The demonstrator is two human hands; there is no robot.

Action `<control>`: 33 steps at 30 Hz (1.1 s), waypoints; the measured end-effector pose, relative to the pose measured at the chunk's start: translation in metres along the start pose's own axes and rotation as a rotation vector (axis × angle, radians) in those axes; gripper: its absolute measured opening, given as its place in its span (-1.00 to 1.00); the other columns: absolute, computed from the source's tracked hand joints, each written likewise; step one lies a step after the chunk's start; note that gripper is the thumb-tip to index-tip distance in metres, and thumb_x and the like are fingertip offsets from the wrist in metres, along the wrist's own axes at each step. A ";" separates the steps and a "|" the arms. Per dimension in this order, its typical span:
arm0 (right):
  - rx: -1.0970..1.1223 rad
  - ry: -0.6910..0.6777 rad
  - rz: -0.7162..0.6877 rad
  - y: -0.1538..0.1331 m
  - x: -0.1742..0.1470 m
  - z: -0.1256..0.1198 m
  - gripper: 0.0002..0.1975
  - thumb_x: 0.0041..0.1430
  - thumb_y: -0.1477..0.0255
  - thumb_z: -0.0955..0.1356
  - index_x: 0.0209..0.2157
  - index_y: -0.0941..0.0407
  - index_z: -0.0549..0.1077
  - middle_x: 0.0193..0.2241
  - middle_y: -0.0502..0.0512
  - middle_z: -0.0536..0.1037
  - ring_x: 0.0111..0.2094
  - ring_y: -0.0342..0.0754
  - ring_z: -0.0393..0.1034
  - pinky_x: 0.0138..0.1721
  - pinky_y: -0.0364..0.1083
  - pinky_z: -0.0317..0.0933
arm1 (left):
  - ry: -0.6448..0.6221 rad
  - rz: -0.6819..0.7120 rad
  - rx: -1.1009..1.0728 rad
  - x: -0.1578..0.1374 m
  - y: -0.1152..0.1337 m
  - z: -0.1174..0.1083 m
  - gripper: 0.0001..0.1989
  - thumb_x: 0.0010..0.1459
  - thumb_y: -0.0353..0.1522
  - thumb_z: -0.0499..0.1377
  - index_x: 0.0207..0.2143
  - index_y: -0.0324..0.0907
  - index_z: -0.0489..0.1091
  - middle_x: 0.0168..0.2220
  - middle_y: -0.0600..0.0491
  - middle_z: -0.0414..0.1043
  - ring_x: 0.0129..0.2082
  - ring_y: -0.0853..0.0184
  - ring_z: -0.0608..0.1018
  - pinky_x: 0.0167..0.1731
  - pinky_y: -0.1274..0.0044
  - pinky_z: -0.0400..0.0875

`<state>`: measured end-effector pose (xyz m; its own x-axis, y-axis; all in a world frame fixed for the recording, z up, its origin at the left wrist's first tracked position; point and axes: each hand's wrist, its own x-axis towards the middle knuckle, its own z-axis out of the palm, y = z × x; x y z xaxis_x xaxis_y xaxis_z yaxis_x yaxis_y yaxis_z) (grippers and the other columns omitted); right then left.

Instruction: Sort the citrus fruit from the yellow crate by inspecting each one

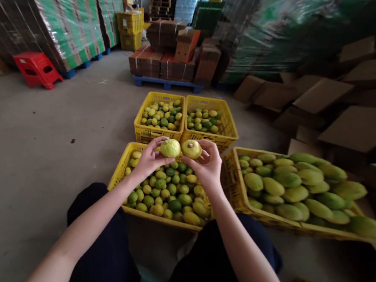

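Between finger and thumb, my left hand (150, 159) holds a pale yellow-green lemon (170, 148). Right beside it, my right hand (208, 161) is closed on a second lemon (191, 149), its round stem end turned toward me. Both fruits are held up above a yellow crate (117, 173) in front of my knees. Inside that crate lie many green and yellow lemons (162, 193). My fingertips partly cover the two held fruits.
Two more yellow crates of lemons (137, 129) (231, 123) stand just beyond. At right, another yellow crate (238, 185) is heaped with long yellow-green fruits (295, 191). Flattened cartons (364, 128) lie farther right. Behind are a blue pallet (166, 83) with bundled cardboard and a red stool (38, 68).
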<state>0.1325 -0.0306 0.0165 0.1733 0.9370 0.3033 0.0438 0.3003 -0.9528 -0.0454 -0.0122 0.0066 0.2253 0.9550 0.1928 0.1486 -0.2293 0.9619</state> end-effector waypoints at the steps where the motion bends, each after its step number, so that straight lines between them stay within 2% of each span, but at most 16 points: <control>1: -0.046 0.009 -0.043 0.000 -0.001 -0.001 -0.49 -0.16 0.37 0.52 -0.15 0.01 0.33 -0.13 0.04 0.48 -0.11 0.00 0.44 -0.09 -0.04 0.36 | -0.002 0.064 0.053 -0.002 0.001 0.000 -0.38 0.08 -0.32 0.32 0.16 -0.11 0.18 0.17 -0.12 0.33 0.04 0.24 0.51 0.00 0.42 0.46; 6: -0.367 -0.018 -0.312 0.000 -0.002 -0.009 -0.60 0.01 0.40 0.46 -0.09 -0.02 0.38 -0.03 0.14 0.48 0.06 0.11 0.37 0.04 0.08 0.33 | 0.097 0.422 0.449 -0.015 0.006 -0.008 -0.59 0.18 -0.43 0.23 0.08 -0.09 0.29 0.08 -0.08 0.39 0.12 0.22 0.44 0.11 0.36 0.37; 11: -0.478 -0.029 -0.605 -0.001 0.002 -0.011 -0.62 0.07 0.47 0.44 -0.06 0.01 0.35 -0.05 0.18 0.50 0.01 0.11 0.43 -0.04 0.11 0.40 | 0.212 0.648 0.608 -0.019 0.003 -0.012 -0.48 0.17 -0.54 0.18 0.15 -0.02 0.26 0.07 -0.05 0.38 0.08 0.22 0.48 0.06 0.36 0.44; 16: -0.442 -0.039 -0.665 0.007 -0.001 -0.008 -0.56 0.07 0.49 0.44 -0.02 0.00 0.30 -0.03 0.18 0.49 0.01 0.09 0.44 -0.10 0.09 0.45 | 0.280 0.706 0.618 -0.020 0.001 -0.011 -0.43 0.15 -0.53 0.21 0.19 -0.01 0.24 0.06 -0.08 0.39 0.05 0.19 0.51 0.03 0.34 0.46; 21: -0.391 -0.024 -0.633 0.014 -0.004 -0.005 -0.51 0.07 0.47 0.46 0.01 -0.02 0.27 -0.01 0.17 0.49 0.04 0.09 0.43 -0.08 0.09 0.45 | 0.244 0.695 0.559 -0.023 0.005 -0.014 -0.42 0.16 -0.48 0.24 0.21 -0.02 0.26 0.08 -0.10 0.43 0.08 0.19 0.50 0.08 0.34 0.43; 24: -0.355 -0.028 -0.597 0.015 -0.005 -0.005 -0.51 0.07 0.46 0.46 0.03 -0.02 0.30 0.02 0.17 0.49 0.07 0.09 0.42 -0.04 0.09 0.43 | 0.197 0.558 0.341 -0.021 0.006 -0.012 -0.46 0.10 -0.43 0.31 0.14 -0.03 0.36 0.09 -0.07 0.46 0.08 0.17 0.50 0.09 0.34 0.40; 26: -0.326 -0.038 -0.529 0.012 -0.005 -0.005 -0.50 0.07 0.43 0.46 0.04 -0.01 0.33 0.04 0.17 0.49 0.08 0.11 0.41 -0.02 0.09 0.41 | 0.156 0.342 0.062 -0.019 0.005 -0.009 -0.45 0.03 -0.38 0.36 0.10 -0.05 0.40 0.05 -0.05 0.49 0.01 0.16 0.54 0.02 0.37 0.45; 28: -0.272 -0.057 -0.403 0.008 -0.006 -0.004 -0.49 0.05 0.38 0.47 0.06 0.00 0.36 0.04 0.16 0.50 0.05 0.11 0.42 -0.02 0.07 0.40 | 0.110 0.073 -0.287 -0.015 0.004 -0.005 -0.47 -0.01 -0.35 0.37 0.06 -0.08 0.43 -0.04 -0.04 0.54 -0.10 0.18 0.59 -0.12 0.42 0.50; 30: -0.185 -0.094 -0.242 0.003 -0.007 -0.001 -0.53 0.05 0.33 0.47 0.03 0.02 0.42 0.00 0.12 0.54 -0.01 0.09 0.45 -0.03 0.04 0.38 | 0.069 -0.179 -0.619 -0.011 0.004 -0.001 -0.59 0.01 -0.33 0.32 -0.04 -0.12 0.48 -0.17 -0.02 0.58 -0.21 0.22 0.61 -0.26 0.48 0.51; 33: 0.072 -0.092 0.013 0.000 -0.008 0.007 -0.71 0.08 0.29 0.39 -0.13 0.03 0.51 -0.13 0.03 0.58 -0.10 0.03 0.46 -0.08 -0.02 0.38 | 0.022 -0.410 -0.953 -0.006 0.005 0.005 -0.76 0.04 -0.31 0.24 -0.22 -0.21 0.52 -0.31 -0.03 0.57 -0.34 0.28 0.59 -0.44 0.56 0.46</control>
<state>0.1243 -0.0367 0.0147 0.0821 0.9522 0.2942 -0.0290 0.2974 -0.9543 -0.0417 -0.0204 0.0092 0.3103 0.9317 -0.1891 -0.6153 0.3484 0.7071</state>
